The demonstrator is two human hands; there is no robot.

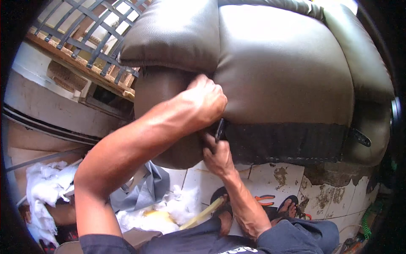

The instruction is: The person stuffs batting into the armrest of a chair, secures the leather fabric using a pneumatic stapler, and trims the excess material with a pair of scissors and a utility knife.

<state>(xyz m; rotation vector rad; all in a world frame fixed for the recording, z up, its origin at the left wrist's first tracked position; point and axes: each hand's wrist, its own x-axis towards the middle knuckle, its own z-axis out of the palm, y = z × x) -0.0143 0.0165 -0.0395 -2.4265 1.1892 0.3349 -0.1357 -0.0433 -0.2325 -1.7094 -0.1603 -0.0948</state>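
Note:
A dark brown padded leather sofa seat (287,72) stands before me, with a strip of black cloth (287,142) along its lower edge. My left hand (206,99) is closed in a fist at the gap between the seat and the left padded arm (173,44). Whatever it grips is hidden. Just below, my right hand (219,157) is wrapped round a narrow black bar (220,129) that sticks up from the same gap. Its lower end is out of sight. On the right side, a similar black metal bracket (361,137) juts out.
A wooden frame with woven dark straps (91,46) stands at the upper left. White stuffing (46,199) and grey sheet material (141,190) lie at the lower left. Orange-handled pliers (265,200) rest on the tiled floor (270,175) near my feet. A green coiled hose (367,220) is at the lower right.

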